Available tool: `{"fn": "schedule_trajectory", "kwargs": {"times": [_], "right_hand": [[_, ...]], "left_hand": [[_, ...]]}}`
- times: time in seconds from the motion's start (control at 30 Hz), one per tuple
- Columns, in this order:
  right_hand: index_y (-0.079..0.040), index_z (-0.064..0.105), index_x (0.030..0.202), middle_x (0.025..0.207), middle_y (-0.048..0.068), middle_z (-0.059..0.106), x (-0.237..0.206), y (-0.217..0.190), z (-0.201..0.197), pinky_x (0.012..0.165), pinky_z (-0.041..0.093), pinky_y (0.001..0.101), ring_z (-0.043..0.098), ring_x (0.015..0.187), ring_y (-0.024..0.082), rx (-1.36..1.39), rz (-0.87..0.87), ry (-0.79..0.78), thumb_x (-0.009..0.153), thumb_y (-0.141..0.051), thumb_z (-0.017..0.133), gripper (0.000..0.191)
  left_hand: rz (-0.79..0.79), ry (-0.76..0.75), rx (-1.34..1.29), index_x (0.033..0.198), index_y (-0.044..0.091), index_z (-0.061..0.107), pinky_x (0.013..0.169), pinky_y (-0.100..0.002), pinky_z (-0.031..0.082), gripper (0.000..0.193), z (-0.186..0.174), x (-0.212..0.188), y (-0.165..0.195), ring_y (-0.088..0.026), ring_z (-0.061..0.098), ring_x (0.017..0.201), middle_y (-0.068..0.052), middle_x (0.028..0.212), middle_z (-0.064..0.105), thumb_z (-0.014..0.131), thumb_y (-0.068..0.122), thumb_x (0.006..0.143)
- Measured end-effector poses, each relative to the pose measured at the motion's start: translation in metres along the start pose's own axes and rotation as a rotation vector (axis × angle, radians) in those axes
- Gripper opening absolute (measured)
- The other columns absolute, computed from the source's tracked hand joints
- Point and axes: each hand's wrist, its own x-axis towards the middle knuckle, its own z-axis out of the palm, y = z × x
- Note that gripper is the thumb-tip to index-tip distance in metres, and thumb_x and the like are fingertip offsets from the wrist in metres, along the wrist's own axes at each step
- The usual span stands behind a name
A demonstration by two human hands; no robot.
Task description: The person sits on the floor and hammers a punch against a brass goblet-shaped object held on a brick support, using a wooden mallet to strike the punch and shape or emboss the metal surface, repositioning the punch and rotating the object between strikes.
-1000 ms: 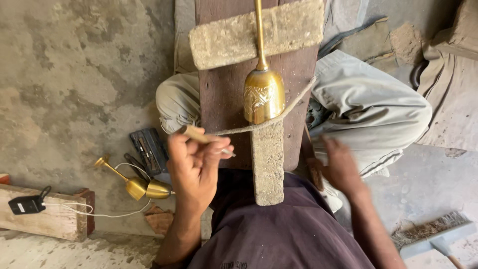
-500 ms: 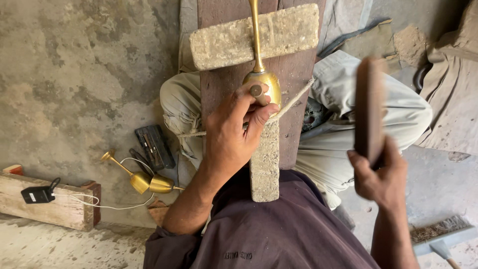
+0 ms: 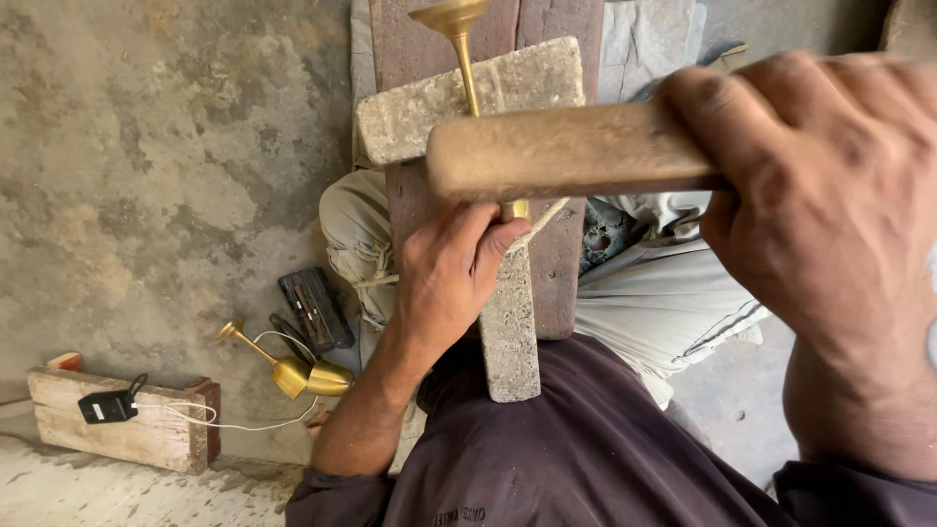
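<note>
— Left hand (image 3: 451, 283)?
— Curled shut over a brass goblet (image 3: 467, 59), covering the cup; only the slim stem and flared foot visible above the knuckles. Pressed against the grey stone cross-piece (image 3: 459, 102) on the dark wooden plank (image 3: 551, 254).
— Right hand (image 3: 830, 205)?
— Fisted tight around a wooden mallet (image 3: 561, 151), raised close to the camera, blurred and large. Mallet head lying level, crossing in front of the goblet's stem, just above the left hand. Impossible to tell whether touching the stem or apart from it.
— Under the left hand?
— An upright stone bar (image 3: 509, 332), running down toward the dark purple shirt (image 3: 586, 459). A thin cord (image 3: 542, 222) coming off beside the thumb, across the plank.
— Around the work?
— Pale trousers (image 3: 664, 303) to either side of the plank. On the concrete floor (image 3: 146, 176) to the left, two more brass goblets (image 3: 293, 369) lying on their sides, bowl touching bowl. Just above them, a dark flat tool case (image 3: 314, 310). Further left, a wooden block (image 3: 127, 429) with a small black device (image 3: 107, 406) on top and a white cable (image 3: 210, 418) trailing off.
</note>
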Motion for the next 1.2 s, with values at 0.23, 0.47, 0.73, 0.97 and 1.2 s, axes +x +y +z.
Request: {"fn": "schedule_trajectory", "kwargs": {"times": [0.23,0.47,0.73,0.97,1.2], "right_hand": [[0.002,0.063,0.128,0.112,0.019,0.068,-0.024,0.005,0.012,0.084,0.056,0.0413,0.069,0.095,0.033,0.235,0.256,-0.008,0.093,0.005,0.068,0.035],[0.002,0.054,0.111,0.099,0.014,0.072,-0.093,-0.003,0.059,0.072,0.057,0.0379,0.072,0.085,0.027,0.577,0.664,0.07,0.086,-0.004,0.068,0.03],[-0.001,0.062,0.122,0.103,0.014,0.073,-0.145,-0.033,0.09,0.077,0.057,0.038,0.072,0.087,0.026,0.346,0.689,0.101,0.091,-0.001,0.071,0.032],[0.003,0.06,0.113,0.094,0.02,0.07,-0.144,-0.012,0.075,0.07,0.055,0.0413,0.069,0.079,0.026,0.373,0.808,0.007,0.089,-0.007,0.078,0.032],[0.008,0.055,0.133,0.112,0.019,0.071,-0.114,0.011,0.06,0.083,0.06,0.0329,0.072,0.098,0.024,0.351,0.481,0.156,0.098,0.003,0.071,0.039]], "left_hand": [[0.036,-0.33,0.014,0.128,0.008,0.064,0.067,-0.038,0.062,0.036,-0.01,0.028,-0.003,-0.026,0.076,0.083,-0.012,0.101,0.073,0.075,0.017,0.095],[0.143,-0.607,-0.091,0.131,0.007,0.061,0.067,-0.027,0.067,0.045,-0.006,0.057,-0.001,-0.024,0.078,0.087,-0.017,0.115,0.071,0.057,-0.014,0.091],[0.237,-0.748,0.064,0.13,0.011,0.064,0.066,-0.027,0.065,0.039,0.0,0.06,-0.001,-0.019,0.077,0.085,-0.008,0.091,0.073,0.056,-0.01,0.098],[0.073,-0.382,-0.162,0.125,0.007,0.063,0.059,-0.028,0.061,0.028,-0.025,0.04,-0.015,-0.017,0.073,0.077,-0.006,0.098,0.072,0.073,0.012,0.1],[0.095,-0.211,-0.111,0.127,0.007,0.059,0.071,-0.04,0.058,0.039,-0.028,0.021,-0.018,-0.026,0.072,0.085,-0.009,0.101,0.069,0.077,0.024,0.097]]}}
